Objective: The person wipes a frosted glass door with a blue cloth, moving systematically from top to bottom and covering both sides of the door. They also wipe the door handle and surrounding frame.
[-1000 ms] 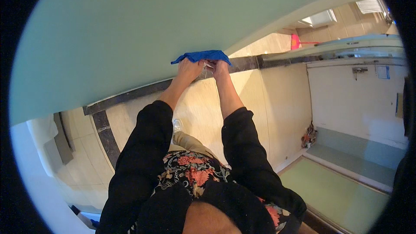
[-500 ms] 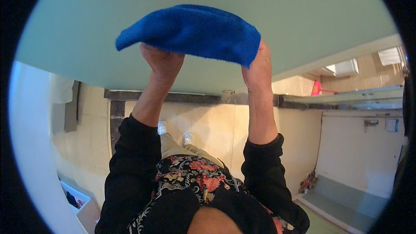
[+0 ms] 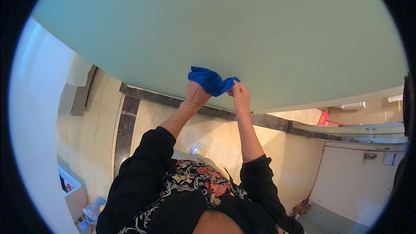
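Head view: blue cloth [image 3: 208, 81] runs crosswise, narrow end pointing right.

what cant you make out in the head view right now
Head view:
Left hand: fingers hidden by the blue cloth.
White bin: contents too small to identify.
Blue-and-white sheet: too small to make out.
Green panel: top cut off by the picture's edge.

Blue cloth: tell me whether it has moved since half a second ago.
Yes. In this view the blue cloth has come down toward the dark floor strip, leaving a narrower gap between them.
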`<action>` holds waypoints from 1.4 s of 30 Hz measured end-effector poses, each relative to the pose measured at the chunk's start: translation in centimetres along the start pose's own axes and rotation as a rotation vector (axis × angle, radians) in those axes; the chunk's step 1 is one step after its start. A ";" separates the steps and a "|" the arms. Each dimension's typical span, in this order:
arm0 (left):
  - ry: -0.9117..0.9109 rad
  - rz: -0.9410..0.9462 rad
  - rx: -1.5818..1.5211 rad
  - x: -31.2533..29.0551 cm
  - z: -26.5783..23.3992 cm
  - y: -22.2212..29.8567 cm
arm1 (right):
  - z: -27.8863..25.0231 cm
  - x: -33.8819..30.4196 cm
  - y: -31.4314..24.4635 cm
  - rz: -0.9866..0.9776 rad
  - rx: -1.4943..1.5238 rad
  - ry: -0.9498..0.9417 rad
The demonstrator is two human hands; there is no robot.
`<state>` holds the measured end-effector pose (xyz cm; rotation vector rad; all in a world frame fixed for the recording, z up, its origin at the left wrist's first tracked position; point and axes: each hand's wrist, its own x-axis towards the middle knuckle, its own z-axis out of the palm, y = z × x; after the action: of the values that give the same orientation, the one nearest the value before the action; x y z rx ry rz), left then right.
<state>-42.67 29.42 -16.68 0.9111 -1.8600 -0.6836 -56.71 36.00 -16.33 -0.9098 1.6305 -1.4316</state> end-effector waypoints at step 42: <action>1.041 0.318 0.296 15.0 -29.1 -5.6 | 27.7 0.3 -17.8 -0.670 0.260 -0.380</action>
<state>-19.15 11.70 -1.36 0.8754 -1.1046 0.2696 -31.69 21.43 -0.72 -1.5448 0.8595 -1.7134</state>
